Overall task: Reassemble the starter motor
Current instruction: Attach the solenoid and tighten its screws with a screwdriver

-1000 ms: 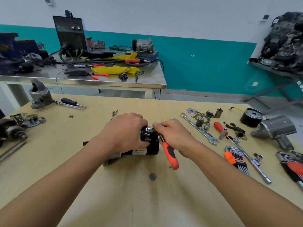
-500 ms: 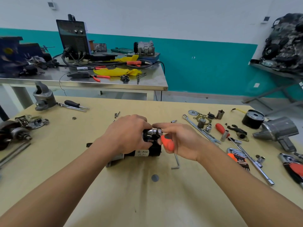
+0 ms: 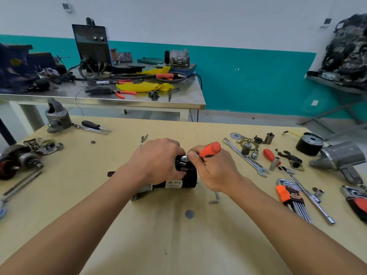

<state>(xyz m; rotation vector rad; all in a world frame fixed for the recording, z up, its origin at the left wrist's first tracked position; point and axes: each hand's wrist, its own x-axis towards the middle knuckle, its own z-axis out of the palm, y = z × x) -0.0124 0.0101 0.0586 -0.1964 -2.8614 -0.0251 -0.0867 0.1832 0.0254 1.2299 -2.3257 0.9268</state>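
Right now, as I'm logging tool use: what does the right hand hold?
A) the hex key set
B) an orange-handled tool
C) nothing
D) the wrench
B: the right hand grips the orange-handled tool at the motor, which the left hand holds; the wrench and hex key set lie on the table.

Bright even light, soft shadows, warped edges

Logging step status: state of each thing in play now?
starter motor, on its side on the table
left hand, grips starter motor
right hand, holds orange-handled tool
orange-handled tool, tip at the motor's top
hex key, loose on table
spanner, lying untouched
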